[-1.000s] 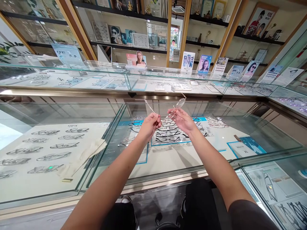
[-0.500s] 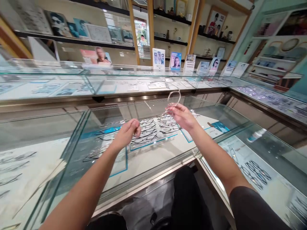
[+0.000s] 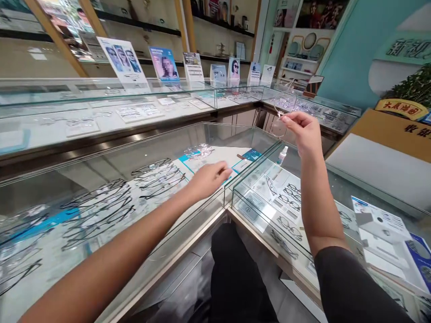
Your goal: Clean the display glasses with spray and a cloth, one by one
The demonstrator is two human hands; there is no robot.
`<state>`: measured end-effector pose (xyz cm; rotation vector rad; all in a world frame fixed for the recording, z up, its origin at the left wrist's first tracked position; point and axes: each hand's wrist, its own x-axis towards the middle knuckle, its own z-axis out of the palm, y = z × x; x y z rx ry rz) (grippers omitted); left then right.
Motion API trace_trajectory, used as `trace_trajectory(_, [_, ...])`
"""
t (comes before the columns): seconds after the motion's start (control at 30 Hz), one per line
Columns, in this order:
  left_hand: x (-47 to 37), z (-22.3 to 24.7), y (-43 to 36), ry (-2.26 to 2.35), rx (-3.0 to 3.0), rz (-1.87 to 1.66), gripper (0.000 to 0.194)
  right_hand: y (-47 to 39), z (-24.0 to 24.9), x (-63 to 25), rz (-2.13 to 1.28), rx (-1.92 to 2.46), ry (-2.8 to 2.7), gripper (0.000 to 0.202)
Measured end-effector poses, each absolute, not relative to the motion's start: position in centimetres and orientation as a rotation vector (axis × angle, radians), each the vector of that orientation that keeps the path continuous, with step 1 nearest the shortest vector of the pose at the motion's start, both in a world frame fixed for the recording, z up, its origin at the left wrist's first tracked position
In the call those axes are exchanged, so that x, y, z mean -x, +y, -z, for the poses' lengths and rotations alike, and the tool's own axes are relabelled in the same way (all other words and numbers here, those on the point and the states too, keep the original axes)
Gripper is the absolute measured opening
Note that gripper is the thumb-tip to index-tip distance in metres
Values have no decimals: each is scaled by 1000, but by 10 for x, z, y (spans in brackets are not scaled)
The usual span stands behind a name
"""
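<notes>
Thin, clear-rimmed glasses [image 3: 278, 129] hang from the fingertips of my right hand [image 3: 303, 130], raised over the corner where two glass cases meet. My left hand [image 3: 210, 178] is held above the near glass case [image 3: 215, 204], its fingers curled together; whether anything is between them is too small to tell. Under the glass to its left lie rows of dark-framed glasses [image 3: 161, 179]. A white spray bottle [image 3: 282, 155] stands below my right hand, on the right-hand case.
Another long glass case [image 3: 141, 92] runs behind, with upright picture cards [image 3: 164, 65] on it. At the right are an orange and white counter [image 3: 387, 130] and an open white box [image 3: 384, 237]. Shelves [image 3: 144, 27] line the back wall.
The view has swung to the right. My right hand has moved right with the glasses, which now hang lower from the fingertips. My left hand has also moved right along the case.
</notes>
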<state>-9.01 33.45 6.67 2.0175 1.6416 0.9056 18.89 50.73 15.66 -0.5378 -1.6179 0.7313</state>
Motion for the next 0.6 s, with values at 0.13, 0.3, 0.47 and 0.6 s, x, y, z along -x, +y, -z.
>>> trace_trajectory(0.13, [-21,-45,461,1546,-1751,-1078,43,524,-161,-199,-579,576,-1576,40])
trace_trajectory(0.3, [-115,-16,552,1568,-1514,-1062,115,524,-164,-192,-521,569,-1538,38])
trace_trajectory(0.47, [-142,4,571,1499,-1459,-1043,42,515,-165,-186,-518,547,-1564,34])
trace_trajectory(0.6, [-106,6,546,1369,-1469,-1197,16,510,-160,-176,-537,525,-1556,28])
